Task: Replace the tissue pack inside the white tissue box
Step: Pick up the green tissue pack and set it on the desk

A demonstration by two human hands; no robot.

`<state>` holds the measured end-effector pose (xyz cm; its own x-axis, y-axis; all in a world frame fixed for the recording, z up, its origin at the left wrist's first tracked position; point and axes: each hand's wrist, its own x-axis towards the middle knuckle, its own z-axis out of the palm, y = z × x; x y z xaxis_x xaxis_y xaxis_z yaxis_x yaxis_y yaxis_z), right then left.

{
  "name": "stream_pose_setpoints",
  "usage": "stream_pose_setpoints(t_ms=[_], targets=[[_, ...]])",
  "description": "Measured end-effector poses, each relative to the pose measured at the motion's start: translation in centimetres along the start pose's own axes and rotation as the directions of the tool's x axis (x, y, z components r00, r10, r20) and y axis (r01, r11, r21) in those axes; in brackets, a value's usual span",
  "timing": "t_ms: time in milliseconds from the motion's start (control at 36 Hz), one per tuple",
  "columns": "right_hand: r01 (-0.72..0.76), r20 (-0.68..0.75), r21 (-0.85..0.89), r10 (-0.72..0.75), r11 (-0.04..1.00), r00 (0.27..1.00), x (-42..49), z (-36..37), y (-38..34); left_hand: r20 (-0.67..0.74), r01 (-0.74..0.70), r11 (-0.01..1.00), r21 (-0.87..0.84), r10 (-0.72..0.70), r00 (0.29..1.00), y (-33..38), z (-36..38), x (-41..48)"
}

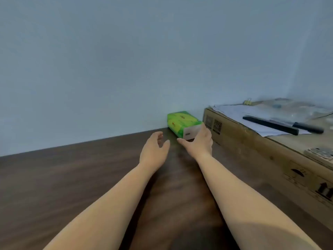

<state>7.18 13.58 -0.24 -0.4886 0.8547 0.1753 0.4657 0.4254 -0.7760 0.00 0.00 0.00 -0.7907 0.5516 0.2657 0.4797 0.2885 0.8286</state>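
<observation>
A green tissue pack (181,121) with a white end lies on the dark wooden table (72,177), against the wall and beside a cardboard box. My right hand (200,141) is at the pack's near white end, thumb and fingers spread around it and touching it. My left hand (155,148) hovers open just left of the pack, fingers curled and apart, holding nothing. No white tissue box shows in the view.
A large cardboard box (261,145) stands along the right side. On it lie papers (239,112), a black knife with its sheath (281,125), a yellow binder clip (247,101) and a phone (320,153). A pale wall closes off the back.
</observation>
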Motion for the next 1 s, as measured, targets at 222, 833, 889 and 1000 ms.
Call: stream_pose_setpoints(t_ms=[222,833,889,1000], targets=[[-0.004,-0.056,0.021,0.006,1.000,0.998,4.0,1.4,-0.2,-0.046,0.028,0.999,-0.034,-0.030,0.999,-1.3,1.1,0.7],[0.153,0.280,0.401,-0.280,0.903,0.918,-12.4,-0.4,-3.0,-0.149,0.212,0.975,-0.061,-0.219,0.964,-3.4,-12.4,-8.8],[0.136,0.338,0.443,-0.306,0.886,0.890,-14.6,-0.4,-3.6,-0.127,0.223,0.972,-0.079,-0.232,0.964,-4.1,-14.8,-10.9],[0.086,0.454,0.520,-0.361,0.850,0.815,-18.4,-0.5,-4.6,-0.065,0.192,0.976,-0.105,-0.200,0.978,-5.3,-18.6,-15.1]])
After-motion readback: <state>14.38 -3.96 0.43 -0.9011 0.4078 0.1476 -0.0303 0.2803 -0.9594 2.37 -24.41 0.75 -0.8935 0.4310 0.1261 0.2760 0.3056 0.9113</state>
